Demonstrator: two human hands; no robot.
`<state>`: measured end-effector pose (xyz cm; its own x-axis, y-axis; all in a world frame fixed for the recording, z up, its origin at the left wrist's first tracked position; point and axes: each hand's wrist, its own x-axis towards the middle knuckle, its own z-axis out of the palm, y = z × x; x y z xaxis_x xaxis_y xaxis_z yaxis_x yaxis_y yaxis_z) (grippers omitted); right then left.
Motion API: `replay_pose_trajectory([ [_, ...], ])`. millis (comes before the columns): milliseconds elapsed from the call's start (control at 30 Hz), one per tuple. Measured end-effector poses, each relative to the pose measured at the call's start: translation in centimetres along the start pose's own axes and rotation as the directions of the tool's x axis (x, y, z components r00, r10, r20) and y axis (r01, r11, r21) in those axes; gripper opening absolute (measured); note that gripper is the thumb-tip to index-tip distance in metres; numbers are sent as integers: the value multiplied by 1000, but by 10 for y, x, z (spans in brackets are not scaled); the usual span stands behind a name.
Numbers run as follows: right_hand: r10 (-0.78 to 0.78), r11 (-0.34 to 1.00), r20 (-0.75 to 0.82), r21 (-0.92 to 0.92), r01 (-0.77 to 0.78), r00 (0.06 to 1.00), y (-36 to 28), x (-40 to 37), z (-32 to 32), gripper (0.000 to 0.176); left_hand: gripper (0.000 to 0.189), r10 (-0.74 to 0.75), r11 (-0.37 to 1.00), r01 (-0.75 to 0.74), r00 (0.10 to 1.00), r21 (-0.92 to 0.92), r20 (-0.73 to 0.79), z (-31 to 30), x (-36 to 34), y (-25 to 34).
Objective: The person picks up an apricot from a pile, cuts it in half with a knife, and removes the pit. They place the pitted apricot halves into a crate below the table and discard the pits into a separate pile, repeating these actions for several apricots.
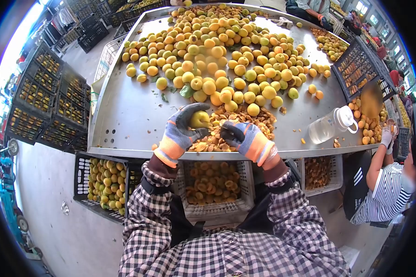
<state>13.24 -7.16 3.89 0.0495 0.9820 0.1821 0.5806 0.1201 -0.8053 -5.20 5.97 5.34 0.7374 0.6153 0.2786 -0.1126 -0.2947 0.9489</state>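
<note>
My left hand (182, 131), in a grey, blue and orange glove, holds a yellow-green fruit (199, 119) between thumb and fingers. To its right, my right hand (249, 141) wears a matching glove; its dark fingers are curled together, and what they grip is too small to make out. Both hands are above the near edge of the metal table (138, 108). Split fruit pieces (261, 123) lie in a heap between and behind the hands. Beyond them spreads a large pile of whole yellow and green fruit (212, 60).
A clear bottle (328, 125) with a white lid stands at the right. Below the table edge are a crate of fruit halves (212, 210), a black crate (82, 177) of whole fruit and a white crate (338, 173). A co-worker in stripes (386, 196) sits at the right.
</note>
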Motion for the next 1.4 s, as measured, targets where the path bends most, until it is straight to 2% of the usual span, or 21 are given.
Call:
replay_pose_trajectory([
  [100, 10, 1000, 46, -16, -9, 999, -5, 2, 6, 26, 58, -47, 995, 49, 998, -83, 32, -6, -1, -3],
  [133, -59, 997, 3, -43, 59, 998, -9, 2, 8, 25, 58, -50, 995, 52, 998, -83, 34, -8, -3, 1],
  [200, -17, 1000, 13, 0, 17, 1000, -12, 1, 13, 25, 57, -298, 846, 322, 946, -424, 125, -11, -5, 14],
  [300, 28, 995, -4, 93, -28, 1000, -14, 0, 17, 22, 58, -288, 867, 309, 951, -391, 112, -10, -8, 14],
  [433, -55, 998, -18, -30, 55, 998, -23, -3, 8, 22, 60, -148, 901, 178, 983, -395, 107, -7, -8, 6],
  [500, -84, 996, -60, -41, 81, 995, -32, -7, 3, 22, 62, -49, 972, 71, 993, -222, 105, -7, -8, 8],
  [567, -87, 991, -123, -108, 74, 988, -36, -10, 1, 25, 61, -82, 965, 103, 992, -241, 95, -10, -10, 9],
  [633, -172, 974, -126, -170, 149, 977, -31, -14, 6, 29, 59, -26, 999, 29, 994, -26, 104, -12, -13, 7],
  [700, -129, 986, -140, -125, 112, 982, -35, -21, 12, 34, 58, -7, 998, 14, 995, -67, 99, -8, -19, 10],
  [733, -56, 989, -42, -142, 50, 998, -41, -22, 11, 42, 57, -79, 972, 84, 996, -221, 34, -8, -25, 5],
  [767, -143, 959, -14, -248, 135, 990, -28, -22, 24, 48, 56, -145, 915, 133, 989, -381, -2, -3, -27, 1],
  [800, -366, 876, -93, -369, 310, 926, -19, -23, 37, 52, 55, -168, 813, 116, 985, -571, -39, 8, -28, 4],
  [833, -263, 870, -84, -451, 198, 961, -32, -26, 36, 52, 55, -199, 672, 96, 978, -735, -55, 21, -30, 11],
  [867, -40, 977, -22, -210, 35, 999, -52, -24, 23, 50, 57, -214, 678, 93, 974, -729, -75, 29, -30, 14],
  [967, -52, 993, -170, -109, 34, 984, -22, -28, 48, 47, 62, -193, 757, 88, 977, -648, -93, 35, -28, 22],
  [1033, -73, 996, -237, 41, 85, 969, -37, -31, 36, 45, 62, -60, 904, 46, 998, -425, -19, 21, -21, 9],
  [1100, -116, 991, -299, 35, 132, 947, -29, -35, 42, 44, 57, -3, 992, 6, 1000, -129, 25, 6, -18, 8],
  [1167, -50, 993, -206, -119, 26, 977, -43, -42, 31, 45, 56, 94, 996, -95, 992, 1, 78, 2, -18, 11],
  [1300, -39, 997, -239, -78, 21, 970, -35, -38, 46, 44, 56, 128, 989, -131, 990, -65, -51, 31, -25, 19],
  [1367, -26, 999, -242, -49, 14, 970, -19, -28, 68, 47, 55, -71, 907, -26, 974, -421, -213, 47, -27, 11],
  [1400, -90, 995, -306, -58, 75, 948, 1, -20, 86, 51, 55, -162, 828, 43, 973, -559, -164, 52, -31, 13],
])
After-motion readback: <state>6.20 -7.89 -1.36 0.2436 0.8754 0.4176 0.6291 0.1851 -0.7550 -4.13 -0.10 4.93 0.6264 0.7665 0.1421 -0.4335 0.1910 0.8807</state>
